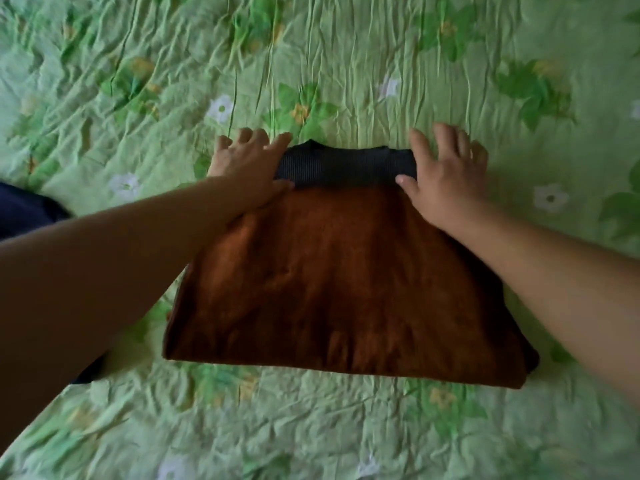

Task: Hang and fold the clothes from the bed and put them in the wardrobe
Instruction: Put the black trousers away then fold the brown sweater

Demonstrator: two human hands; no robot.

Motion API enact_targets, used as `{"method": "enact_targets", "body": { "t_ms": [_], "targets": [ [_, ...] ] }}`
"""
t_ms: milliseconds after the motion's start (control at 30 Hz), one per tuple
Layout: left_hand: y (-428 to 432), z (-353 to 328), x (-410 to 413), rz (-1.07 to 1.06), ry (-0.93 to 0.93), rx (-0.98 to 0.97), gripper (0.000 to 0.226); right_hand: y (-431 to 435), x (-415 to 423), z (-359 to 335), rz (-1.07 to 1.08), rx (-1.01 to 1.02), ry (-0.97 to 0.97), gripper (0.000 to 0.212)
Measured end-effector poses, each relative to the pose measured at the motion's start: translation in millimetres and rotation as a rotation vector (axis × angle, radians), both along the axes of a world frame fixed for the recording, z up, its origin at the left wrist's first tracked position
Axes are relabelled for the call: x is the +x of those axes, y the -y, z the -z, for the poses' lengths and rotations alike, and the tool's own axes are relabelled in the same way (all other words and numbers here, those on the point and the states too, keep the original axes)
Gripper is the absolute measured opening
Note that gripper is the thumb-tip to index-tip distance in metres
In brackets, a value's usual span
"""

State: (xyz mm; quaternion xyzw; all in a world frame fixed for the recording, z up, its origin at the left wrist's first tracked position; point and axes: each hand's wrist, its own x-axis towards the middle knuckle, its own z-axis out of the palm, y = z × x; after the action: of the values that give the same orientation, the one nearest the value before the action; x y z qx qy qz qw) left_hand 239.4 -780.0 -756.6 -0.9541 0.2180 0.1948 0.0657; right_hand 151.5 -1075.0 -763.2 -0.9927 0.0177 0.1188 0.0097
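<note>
folded rust-brown garment (346,289) lies flat at frame centre on green floral bedspread (346,64), dark ribbed band (346,166) along its upper edge. left hand (249,168) and right hand (443,178) press on band's two ends, fingers spread and fairly straight, gripping nothing. dark blue cloth (24,209) at left edge.

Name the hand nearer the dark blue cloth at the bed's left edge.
Left. The left hand rests on the ribbed band at the end toward the dark blue cloth; the right hand rests on its opposite end.
</note>
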Motion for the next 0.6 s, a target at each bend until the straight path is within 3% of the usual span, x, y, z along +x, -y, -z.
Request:
{"method": "enact_targets", "body": {
  "t_ms": [100, 200, 333, 467, 600],
  "targets": [
    [-17, 12, -54, -0.016, 0.094, -0.142, 0.076, -9, -57, 9, -0.045, 0.063, 0.069, 0.063],
    [-28, 32, -105, -0.008, 0.046, -0.107, 0.070, 2, -95, 26, 0.127, 0.130, -0.025, 0.059],
    [-33, 55, -109, -0.149, -0.025, -0.087, 0.070, 13, -101, 47, 0.177, 0.076, -0.160, 0.067],
    [-35, 51, -112, -0.164, 0.023, -0.135, 0.073, 3, -98, 42, 0.180, 0.023, -0.114, 0.068],
    [-57, 39, -118, -0.480, 0.050, -0.325, 0.070, -24, -114, 22, -0.094, 0.082, -0.027, 0.070]
  ]
}}
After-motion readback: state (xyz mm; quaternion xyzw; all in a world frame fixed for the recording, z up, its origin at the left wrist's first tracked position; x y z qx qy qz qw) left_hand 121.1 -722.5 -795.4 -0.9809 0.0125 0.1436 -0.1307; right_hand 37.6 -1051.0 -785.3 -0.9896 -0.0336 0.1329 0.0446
